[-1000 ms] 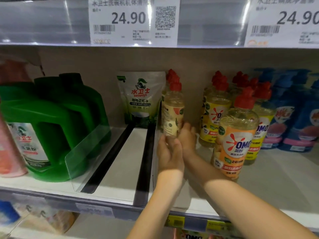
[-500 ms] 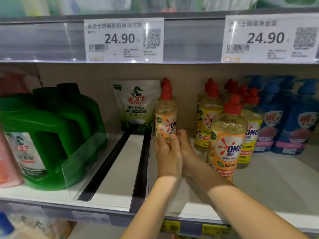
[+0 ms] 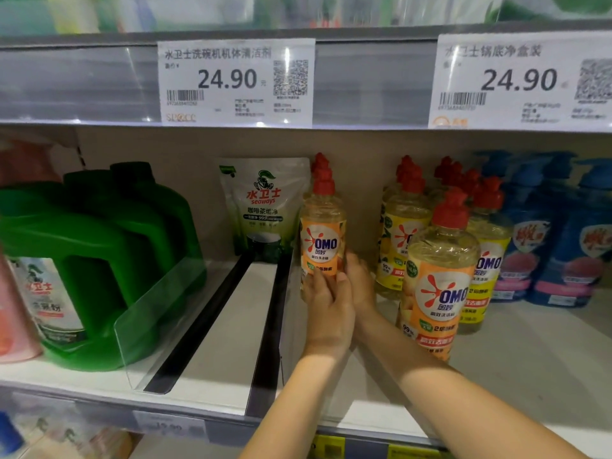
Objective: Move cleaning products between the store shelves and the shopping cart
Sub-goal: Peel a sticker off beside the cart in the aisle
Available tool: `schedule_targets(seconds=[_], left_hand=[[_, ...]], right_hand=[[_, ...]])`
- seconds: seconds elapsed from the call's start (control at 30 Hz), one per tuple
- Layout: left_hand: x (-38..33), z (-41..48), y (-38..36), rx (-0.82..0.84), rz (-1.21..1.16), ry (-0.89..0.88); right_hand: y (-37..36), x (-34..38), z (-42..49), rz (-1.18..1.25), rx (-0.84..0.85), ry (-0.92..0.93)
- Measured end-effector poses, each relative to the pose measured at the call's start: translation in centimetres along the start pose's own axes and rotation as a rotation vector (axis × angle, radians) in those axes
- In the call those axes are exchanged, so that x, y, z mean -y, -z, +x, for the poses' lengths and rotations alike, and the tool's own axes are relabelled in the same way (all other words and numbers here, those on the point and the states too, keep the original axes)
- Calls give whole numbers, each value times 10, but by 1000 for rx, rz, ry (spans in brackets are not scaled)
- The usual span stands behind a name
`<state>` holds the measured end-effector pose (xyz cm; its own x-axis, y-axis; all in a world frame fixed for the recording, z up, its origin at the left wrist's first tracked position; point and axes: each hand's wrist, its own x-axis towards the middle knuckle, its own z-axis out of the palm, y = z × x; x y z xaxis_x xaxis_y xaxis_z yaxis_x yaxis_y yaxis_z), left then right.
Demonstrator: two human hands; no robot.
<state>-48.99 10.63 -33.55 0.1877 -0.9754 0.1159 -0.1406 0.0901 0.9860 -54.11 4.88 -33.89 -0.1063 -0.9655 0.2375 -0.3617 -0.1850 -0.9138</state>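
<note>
- At the far left stands a pink bottle [image 3: 13, 309], cut off by the edge of the view; just beside it sit two green jugs [image 3: 99, 260], one behind the other, on the white shelf [image 3: 215, 342].
- A clear plastic divider [image 3: 159, 313] leans along the jugs' right side; right of it runs a lane between two black rails, with a white Seaways pouch [image 3: 261, 207] upright at its back.
- Above, a price tag [image 3: 235, 81] reads 24.90; a second price tag [image 3: 520, 81] further right shows the same figure.
- The orange OMO bottle [image 3: 323, 240] stands upright just right of the second rail, beside the pouch; more red caps show directly behind it; my hands hide its base, so I cannot tell whether it rests on the shelf.
- My left hand [image 3: 328, 306] covers its lower front, back of the hand towards me; the fingers [image 3: 318, 283] lie pressed together, tips on the label.
- My right hand [image 3: 359, 279] holds its right side, fingers curled round it.
- Right of my hands is a cluster of yellow-labelled OMO bottles [image 3: 400, 233]; the front OMO bottle [image 3: 437, 276], orange-labelled, stands nearest me, touching my right forearm.
- Blue pump bottles [image 3: 546, 243] fill the far right.
</note>
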Motion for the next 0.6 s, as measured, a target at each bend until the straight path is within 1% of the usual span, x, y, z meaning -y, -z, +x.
schedule_targets(seconds=[0.2, 0.37, 0.6], left_hand=[[-5, -1, 0, 19, -17, 14], [-6, -1, 2, 21, -39, 33], [-5, -2, 3, 21, -53, 11]], right_hand=[[-2, 4, 8, -170, 33, 75], [-7, 6, 14, -173, 31, 63], [-10, 6, 17, -184, 28, 14]])
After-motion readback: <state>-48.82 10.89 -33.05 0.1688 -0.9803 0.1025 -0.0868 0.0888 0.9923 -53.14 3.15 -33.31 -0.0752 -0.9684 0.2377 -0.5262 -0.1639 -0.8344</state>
